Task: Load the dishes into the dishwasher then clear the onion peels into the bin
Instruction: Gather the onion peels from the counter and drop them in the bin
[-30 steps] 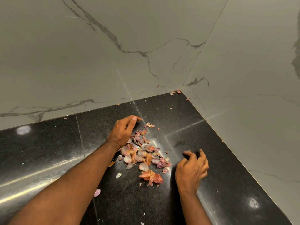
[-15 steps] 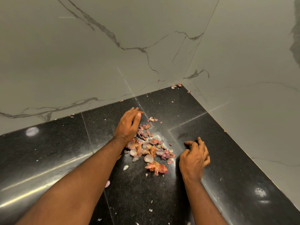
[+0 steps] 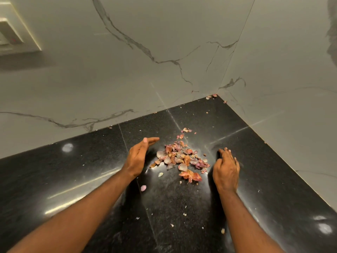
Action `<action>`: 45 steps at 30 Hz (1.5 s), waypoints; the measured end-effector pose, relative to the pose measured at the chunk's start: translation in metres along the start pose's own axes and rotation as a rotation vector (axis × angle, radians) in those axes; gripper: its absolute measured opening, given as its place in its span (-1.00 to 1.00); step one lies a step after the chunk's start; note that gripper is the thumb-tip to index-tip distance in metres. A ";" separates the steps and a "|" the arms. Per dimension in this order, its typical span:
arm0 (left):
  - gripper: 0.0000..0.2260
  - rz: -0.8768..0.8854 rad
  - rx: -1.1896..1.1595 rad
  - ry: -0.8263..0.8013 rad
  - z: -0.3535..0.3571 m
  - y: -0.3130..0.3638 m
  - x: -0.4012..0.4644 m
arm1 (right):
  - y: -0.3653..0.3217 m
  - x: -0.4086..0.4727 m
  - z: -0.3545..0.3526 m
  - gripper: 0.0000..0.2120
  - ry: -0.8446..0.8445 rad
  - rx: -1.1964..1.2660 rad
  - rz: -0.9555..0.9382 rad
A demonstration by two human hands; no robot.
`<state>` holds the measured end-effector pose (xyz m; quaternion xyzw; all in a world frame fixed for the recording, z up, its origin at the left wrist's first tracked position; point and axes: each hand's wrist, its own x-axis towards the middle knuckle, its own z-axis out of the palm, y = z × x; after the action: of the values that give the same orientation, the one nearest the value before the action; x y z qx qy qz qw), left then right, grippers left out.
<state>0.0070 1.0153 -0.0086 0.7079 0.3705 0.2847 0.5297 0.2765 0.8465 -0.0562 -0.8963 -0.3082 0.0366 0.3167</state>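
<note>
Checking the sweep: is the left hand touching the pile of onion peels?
Apart. The head view shows bare black countertop between the left hand and the pile of onion peels.

I see a glossy black speckled surface with thin joint lines, meeting two grey-veined marble walls in a corner at the far right; a pale switch plate sits on the wall at upper left.

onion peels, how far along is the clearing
Done: most onion peels sit heaped on the black counter. In hand: left hand and right hand flank the heap, holding nothing. Left: strays in the corner and near the arms; no bin or dishwasher in view.
</note>
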 end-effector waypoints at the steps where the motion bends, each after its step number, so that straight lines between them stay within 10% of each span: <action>1: -0.43 0.017 0.099 0.033 -0.007 -0.008 -0.013 | -0.001 -0.001 0.000 -0.58 -0.013 0.014 -0.011; 9: -0.26 -0.063 0.875 -0.023 0.033 -0.036 -0.079 | -0.006 -0.009 -0.002 -0.55 -0.086 0.014 -0.094; 19: -0.41 -0.056 0.041 0.065 0.092 0.014 -0.012 | -0.007 -0.010 -0.005 -0.58 -0.063 0.111 -0.048; 29: -0.45 0.058 0.118 0.154 0.059 -0.027 -0.001 | -0.043 -0.039 0.023 -0.30 -0.228 -0.037 -0.150; 36: -0.52 0.070 0.014 0.206 0.053 -0.030 -0.002 | -0.107 -0.058 0.039 -0.48 -0.444 0.616 -0.108; 40: -0.54 0.063 0.003 0.218 0.053 -0.030 -0.001 | -0.119 -0.023 0.024 -0.72 -0.330 0.584 -0.184; 45: -0.54 0.068 -0.004 0.228 0.052 -0.027 0.000 | -0.121 0.042 0.018 -0.40 -0.798 0.759 0.012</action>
<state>0.0421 0.9915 -0.0493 0.6819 0.4036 0.3820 0.4757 0.2416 0.9539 0.0065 -0.6376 -0.3645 0.4839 0.4759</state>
